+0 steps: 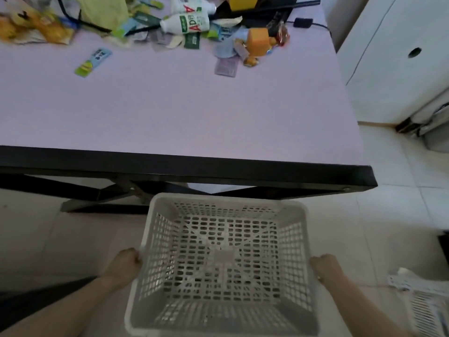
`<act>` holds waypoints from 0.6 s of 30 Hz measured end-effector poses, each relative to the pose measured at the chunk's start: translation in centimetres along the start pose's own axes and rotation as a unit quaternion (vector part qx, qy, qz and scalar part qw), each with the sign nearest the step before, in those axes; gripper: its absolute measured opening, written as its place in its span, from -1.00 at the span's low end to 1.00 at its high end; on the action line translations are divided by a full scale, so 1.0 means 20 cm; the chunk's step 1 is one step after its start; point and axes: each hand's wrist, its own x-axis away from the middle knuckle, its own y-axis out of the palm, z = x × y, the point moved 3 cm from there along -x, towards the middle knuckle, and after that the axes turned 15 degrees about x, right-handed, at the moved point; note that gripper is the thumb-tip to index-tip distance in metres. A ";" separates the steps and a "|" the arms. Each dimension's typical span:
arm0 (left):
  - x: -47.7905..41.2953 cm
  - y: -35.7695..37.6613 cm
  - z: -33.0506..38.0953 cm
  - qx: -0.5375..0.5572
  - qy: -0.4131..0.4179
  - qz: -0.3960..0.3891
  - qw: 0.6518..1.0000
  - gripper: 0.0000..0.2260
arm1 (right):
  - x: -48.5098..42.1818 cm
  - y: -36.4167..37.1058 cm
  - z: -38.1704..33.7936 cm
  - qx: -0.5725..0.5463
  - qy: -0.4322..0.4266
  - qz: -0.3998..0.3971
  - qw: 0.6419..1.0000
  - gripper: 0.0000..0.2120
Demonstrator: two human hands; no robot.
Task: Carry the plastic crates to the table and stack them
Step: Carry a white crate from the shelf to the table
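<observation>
A white perforated plastic crate (223, 263), empty, hangs in front of me above the tiled floor, just short of the table's black front edge. My left hand (126, 262) grips its left rim and my right hand (324, 266) grips its right rim. The table (170, 113) has a pale lilac top. Part of another white crate (422, 307) lies on the floor at the lower right, cut off by the frame edge.
The far part of the table holds clutter: white bottles (187, 23), snack packets (93, 62), an orange block (258, 41), yellow bags and a black cable. A white cabinet (393, 57) stands to the right. Black crossed table legs (126, 190) sit under the front edge.
</observation>
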 end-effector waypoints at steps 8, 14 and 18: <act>-0.12 0.12 0.00 0.029 -0.019 -0.024 0.999 -0.77 | -0.09 0.11 -0.02 0.031 0.025 0.023 0.999 -0.75; -0.15 0.10 0.03 -0.023 -0.016 -0.049 0.998 -0.83 | -0.02 0.10 -0.07 0.078 0.016 -0.010 0.997 -0.74; -0.16 0.04 0.08 -0.014 -0.032 -0.048 0.998 -0.73 | 0.02 0.05 -0.14 0.086 -0.018 -0.035 0.996 -0.88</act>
